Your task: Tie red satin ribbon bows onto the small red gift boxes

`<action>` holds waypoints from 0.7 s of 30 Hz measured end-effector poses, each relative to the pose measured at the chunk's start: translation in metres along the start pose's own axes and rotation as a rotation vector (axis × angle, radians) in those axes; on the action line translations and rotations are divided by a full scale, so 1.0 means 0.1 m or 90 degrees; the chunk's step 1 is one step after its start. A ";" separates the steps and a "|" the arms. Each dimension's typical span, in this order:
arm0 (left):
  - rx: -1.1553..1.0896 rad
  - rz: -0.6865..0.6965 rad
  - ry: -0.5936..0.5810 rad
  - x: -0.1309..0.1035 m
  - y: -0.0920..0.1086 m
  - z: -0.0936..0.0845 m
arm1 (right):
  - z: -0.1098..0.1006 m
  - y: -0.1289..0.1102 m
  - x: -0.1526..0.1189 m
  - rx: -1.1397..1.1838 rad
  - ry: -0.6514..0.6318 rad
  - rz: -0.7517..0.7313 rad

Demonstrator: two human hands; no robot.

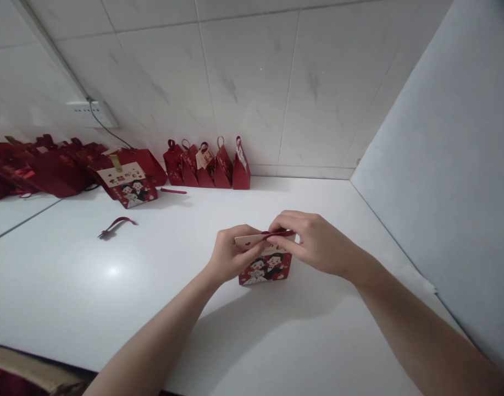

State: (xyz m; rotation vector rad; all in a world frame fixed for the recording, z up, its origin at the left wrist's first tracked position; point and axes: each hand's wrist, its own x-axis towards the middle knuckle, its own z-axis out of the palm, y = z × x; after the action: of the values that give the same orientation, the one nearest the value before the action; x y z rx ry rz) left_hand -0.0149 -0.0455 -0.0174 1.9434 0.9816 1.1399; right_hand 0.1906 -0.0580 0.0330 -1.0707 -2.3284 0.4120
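A small red gift box [268,268] with a cartoon bride and groom on its front stands upright on the white table. My left hand [236,252] pinches the cream top edge of the box from the left. From the right, my right hand [307,239] grips the same top, thumb in front and fingers behind. Both hands meet near the middle of the top edge, where a bit of dark red shows between the fingertips. Whether that bit is a strap or part of the box is hidden by the fingers.
Several finished-looking red boxes with loops [207,168] stand in a row by the tiled wall. More red boxes [56,168] crowd the left, with a couple-print box [134,190] in front. Loose red straps [117,224] lie nearby. A pale panel [449,165] rises at right.
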 end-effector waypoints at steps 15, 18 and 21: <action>0.027 0.125 -0.048 0.01 -0.01 -0.09 | 0.04 0.02 -0.02 -0.040 -0.030 -0.124; 0.024 0.097 -0.050 0.02 -0.03 -0.11 | 0.02 0.06 0.00 0.007 -0.039 -0.100; -0.009 0.038 -0.056 0.03 -0.07 -0.12 | -0.06 0.10 -0.01 0.051 -0.026 -0.075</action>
State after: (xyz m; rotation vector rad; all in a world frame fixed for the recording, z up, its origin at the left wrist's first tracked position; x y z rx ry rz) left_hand -0.0265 -0.0375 -0.0170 2.0055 0.8712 1.0823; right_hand 0.2011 -0.0524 0.0329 -0.8905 -2.3757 0.4821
